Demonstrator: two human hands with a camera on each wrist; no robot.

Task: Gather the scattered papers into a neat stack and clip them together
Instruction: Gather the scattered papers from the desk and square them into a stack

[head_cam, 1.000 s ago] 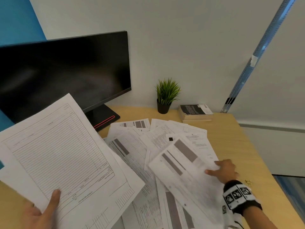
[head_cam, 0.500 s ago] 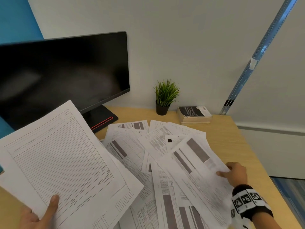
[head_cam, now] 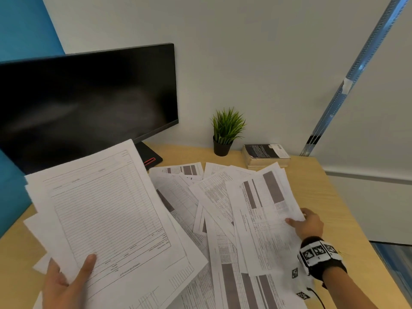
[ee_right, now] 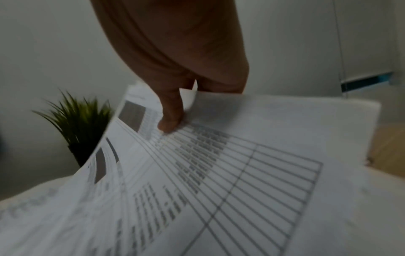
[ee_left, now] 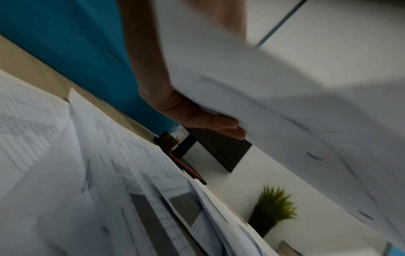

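My left hand (head_cam: pixel 66 279) holds a loose bundle of ruled form sheets (head_cam: pixel 107 210) above the desk's left side, thumb on top; in the left wrist view its fingers (ee_left: pixel 210 121) curl under that bundle (ee_left: pixel 285 112). My right hand (head_cam: pixel 306 225) pinches the right edge of a printed sheet with grey bars (head_cam: pixel 265 219), lifted off the pile; the right wrist view shows the thumb (ee_right: pixel 171 119) on top of that sheet (ee_right: pixel 219 173). Several more printed papers (head_cam: pixel 200 197) lie scattered and overlapping on the wooden desk (head_cam: pixel 334 197).
A black monitor (head_cam: pixel 84 108) stands at the back left on its stand. A small potted plant (head_cam: pixel 225 130) and a thick book (head_cam: pixel 265 153) sit at the back by the wall. The desk's right edge runs close to my right wrist.
My right hand has lifted the grey-barred sheet and turned it more upright while drawing back to the right. The left hand's bundle has shifted slightly up and right.
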